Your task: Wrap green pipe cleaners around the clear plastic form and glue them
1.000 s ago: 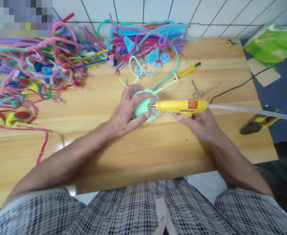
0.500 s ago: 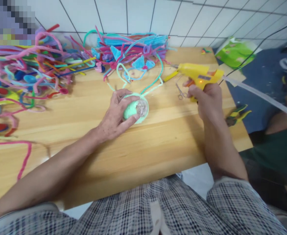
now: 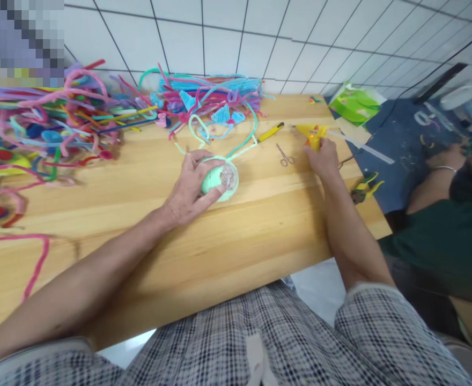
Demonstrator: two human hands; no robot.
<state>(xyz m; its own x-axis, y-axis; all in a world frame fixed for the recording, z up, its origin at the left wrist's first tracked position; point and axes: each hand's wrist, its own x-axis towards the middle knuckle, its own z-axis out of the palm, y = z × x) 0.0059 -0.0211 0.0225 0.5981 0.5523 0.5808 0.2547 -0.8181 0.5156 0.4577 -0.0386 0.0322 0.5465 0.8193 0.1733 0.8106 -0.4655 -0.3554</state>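
Observation:
My left hand (image 3: 190, 187) is wrapped round a mint-green ball (image 3: 212, 179) on the table, its greyish end (image 3: 228, 176) uncovered at the right. Green pipe cleaners (image 3: 242, 151) run from it toward the back. My right hand (image 3: 323, 156) grips the handle of a yellow hot glue gun (image 3: 310, 132), nozzle pointing left; a long translucent glue stick (image 3: 367, 148) sticks out behind it. Small scissors (image 3: 285, 155) and a yellow utility knife (image 3: 271, 132) lie between the two hands.
Heaps of coloured pipe cleaners (image 3: 87, 107) cover the left and back of the wooden table (image 3: 236, 241). Yellow-handled pliers (image 3: 365, 187) lie near the right edge, with a green packet (image 3: 354, 104) at the back right. A person in dark green (image 3: 441, 246) sits at the right.
My right hand has lowered the glue gun farther back and slightly left, to the tabletop beside the scissors. The left hand stays on the ball, while the view has shifted a little right.

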